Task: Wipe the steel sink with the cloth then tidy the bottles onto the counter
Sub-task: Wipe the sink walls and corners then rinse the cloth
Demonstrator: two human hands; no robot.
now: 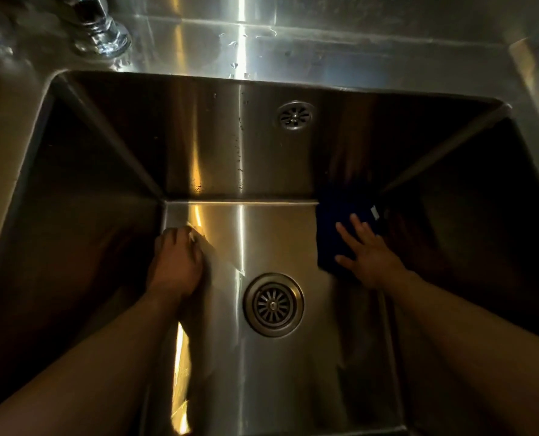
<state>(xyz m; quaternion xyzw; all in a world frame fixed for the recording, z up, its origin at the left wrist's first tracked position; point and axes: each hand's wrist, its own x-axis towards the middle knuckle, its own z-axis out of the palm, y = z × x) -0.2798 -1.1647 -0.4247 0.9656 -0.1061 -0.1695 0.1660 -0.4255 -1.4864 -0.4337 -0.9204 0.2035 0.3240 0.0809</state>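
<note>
Blue cloth (334, 234) is pressed onto sink (277, 234) floor by flat, spread right hand (368, 259); left hand (175, 262) is curled, grip undetermined.

Blurred chrome fitting (99, 29), probably a tap base.

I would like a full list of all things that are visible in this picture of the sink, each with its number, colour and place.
sink: one, steel grey, fills the view.
drain: one, dark steel, in the sink floor between the two arms.
overflow grate: one, steel, high on the back wall.
tap base: one, chrome, on the ledge behind the sink, far left.
cloth: one, dark blue with a white tag, on the floor in the far right corner.
left hand: one, fingers curled, near the far left corner; something pale at its fingers, too blurred to name.
right hand: one, fingers straight, flat on the cloth.
</note>
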